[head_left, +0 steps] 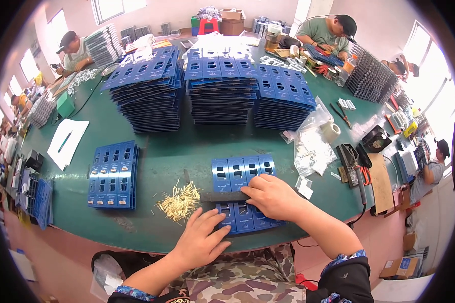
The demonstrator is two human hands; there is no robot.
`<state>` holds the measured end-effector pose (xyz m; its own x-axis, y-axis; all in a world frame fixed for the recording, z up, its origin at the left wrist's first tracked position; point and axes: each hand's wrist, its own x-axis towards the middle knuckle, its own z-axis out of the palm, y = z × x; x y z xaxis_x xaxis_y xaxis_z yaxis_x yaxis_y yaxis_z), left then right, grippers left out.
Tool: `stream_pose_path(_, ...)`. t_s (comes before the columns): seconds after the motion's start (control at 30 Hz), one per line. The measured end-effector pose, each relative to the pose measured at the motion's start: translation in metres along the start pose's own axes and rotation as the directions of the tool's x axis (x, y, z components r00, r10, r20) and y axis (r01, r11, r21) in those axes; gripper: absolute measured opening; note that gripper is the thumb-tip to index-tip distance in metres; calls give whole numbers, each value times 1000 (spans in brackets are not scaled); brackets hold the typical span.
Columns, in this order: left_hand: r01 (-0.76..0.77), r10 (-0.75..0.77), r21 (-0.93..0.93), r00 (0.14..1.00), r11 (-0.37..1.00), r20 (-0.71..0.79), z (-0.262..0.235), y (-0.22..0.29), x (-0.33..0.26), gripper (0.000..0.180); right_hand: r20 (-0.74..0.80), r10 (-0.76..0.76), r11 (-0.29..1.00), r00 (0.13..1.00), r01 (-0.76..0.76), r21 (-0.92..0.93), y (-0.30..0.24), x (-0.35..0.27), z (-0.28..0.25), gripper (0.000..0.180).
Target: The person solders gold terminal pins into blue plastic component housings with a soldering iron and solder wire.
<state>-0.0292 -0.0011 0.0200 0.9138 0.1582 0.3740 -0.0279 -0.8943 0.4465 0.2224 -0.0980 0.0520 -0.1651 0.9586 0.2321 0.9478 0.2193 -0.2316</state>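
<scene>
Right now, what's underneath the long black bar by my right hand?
Beneath part of the black bar is a blue rectangular panel with cutouts; its upper and lower parts show. The strip under the bar is covered; your right hand hides more.

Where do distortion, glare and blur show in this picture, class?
Head view: the near edge of the green table bows; head view: the right-side windows wash out white; head view: glare whitens the area around the middle panel stack's far end; head view: left hand and right hand look fairly sharp.
</scene>
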Motion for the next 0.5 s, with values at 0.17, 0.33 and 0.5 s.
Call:
stream_pose_path(0.17, -4, 4, -8, 1000, 1000, -1, -1, 0, -3, 38, -14, 9, 1000, 1000, -9, 4, -2, 0, 1, 31)
stream_pose_path(0.33, -15, 15, -11, 1000, 1000, -4, 0, 3, -7, 40, -25, 8, 1000, 1000, -8, -12, -5, -2, 1, 32)
stream_pose_path(0.5, -11, 11, -7, 1000, 1000, -1, 3, 0, -3, 40, -165, 97, 993, 982, -106, -46, 0, -10, 9, 35)
